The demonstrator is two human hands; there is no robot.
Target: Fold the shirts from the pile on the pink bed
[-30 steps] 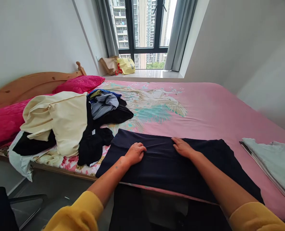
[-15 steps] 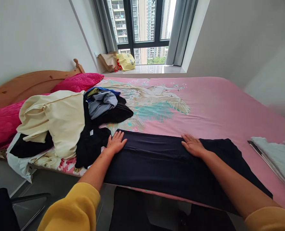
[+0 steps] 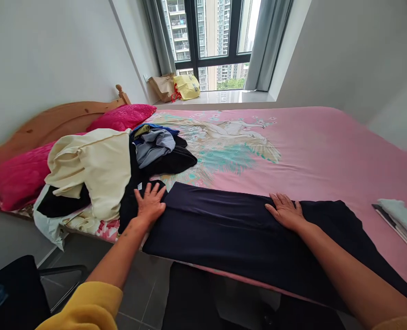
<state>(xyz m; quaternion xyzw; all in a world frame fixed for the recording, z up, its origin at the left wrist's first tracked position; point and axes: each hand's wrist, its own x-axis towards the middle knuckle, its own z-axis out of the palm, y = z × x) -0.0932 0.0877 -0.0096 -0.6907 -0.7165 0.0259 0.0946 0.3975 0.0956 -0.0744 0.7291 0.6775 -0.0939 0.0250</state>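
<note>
A dark navy garment, folded lengthwise into a long flat piece (image 3: 220, 233), lies along the near edge of the bed. My left hand (image 3: 150, 204) is open with fingers spread, over the garment's left end and the black clothing (image 3: 129, 208) beside it; whether it touches is hard to tell. Flat on the right half of the navy garment rests my right hand (image 3: 286, 211), fingers stretched out. Neither hand grips anything. Left of the garment is a heap of clothes with a cream garment (image 3: 103, 160) on top and a grey-blue one (image 3: 155, 146) behind.
Pink bedding (image 3: 313, 151) covers the bed. Folded light clothes (image 3: 401, 220) lie at the right edge. Magenta pillows (image 3: 120, 117) lean by the wooden headboard (image 3: 62, 117). A black chair (image 3: 24, 288) stands at lower left. Paper and yellow bags (image 3: 186, 87) sit on the windowsill.
My left hand has slid left off the navy garment's upper left corner toward the black clothing, fingers spreading. My right hand stays flat on the garment. The view has shifted slightly left.
</note>
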